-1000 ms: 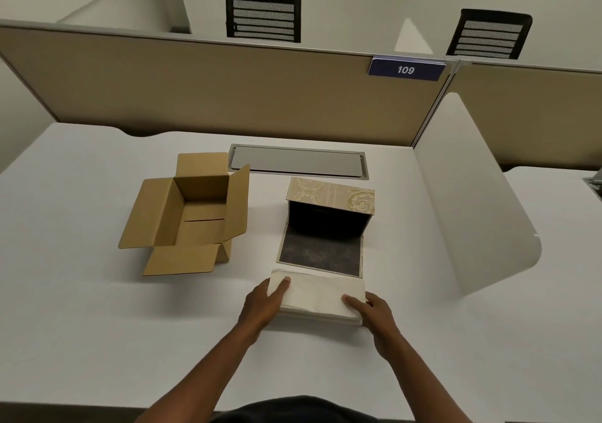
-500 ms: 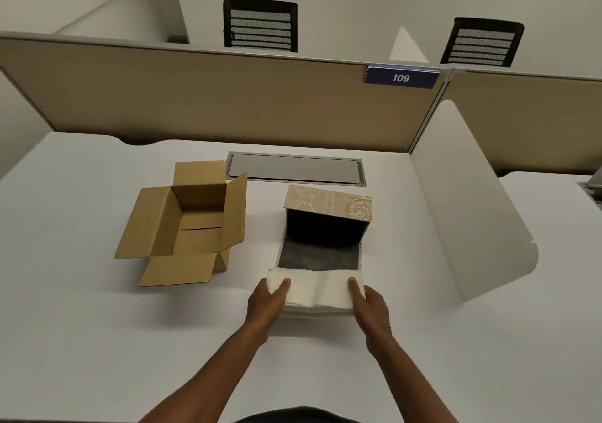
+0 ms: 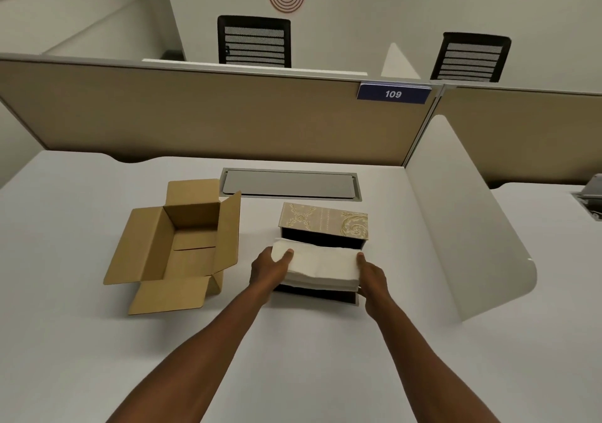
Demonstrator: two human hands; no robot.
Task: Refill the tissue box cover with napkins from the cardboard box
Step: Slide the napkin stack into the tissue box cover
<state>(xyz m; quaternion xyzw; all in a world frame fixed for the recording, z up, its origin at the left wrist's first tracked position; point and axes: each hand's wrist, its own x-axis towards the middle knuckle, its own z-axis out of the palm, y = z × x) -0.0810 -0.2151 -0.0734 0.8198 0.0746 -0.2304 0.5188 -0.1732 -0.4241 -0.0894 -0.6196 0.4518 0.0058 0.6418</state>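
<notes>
A stack of white napkins [image 3: 321, 265] is held at both ends, my left hand [image 3: 268, 269] on its left end and my right hand [image 3: 374, 277] on its right end. The stack hovers over the dark flap of the beige patterned tissue box cover [image 3: 324, 219], whose open dark mouth faces me. The far edge of the napkins reaches that mouth. To the left stands the open cardboard box [image 3: 182, 243], flaps spread, nothing visible inside.
A white desk [image 3: 65, 341] carries everything. A grey cable hatch [image 3: 290, 184] lies behind the cover. A beige partition [image 3: 195, 113] runs along the back, and a white curved divider [image 3: 456, 220] stands on the right.
Both hands have lifted the napkin stack off the desk and carried it forward, from in front of the cover's flap to over it, up to the open mouth.
</notes>
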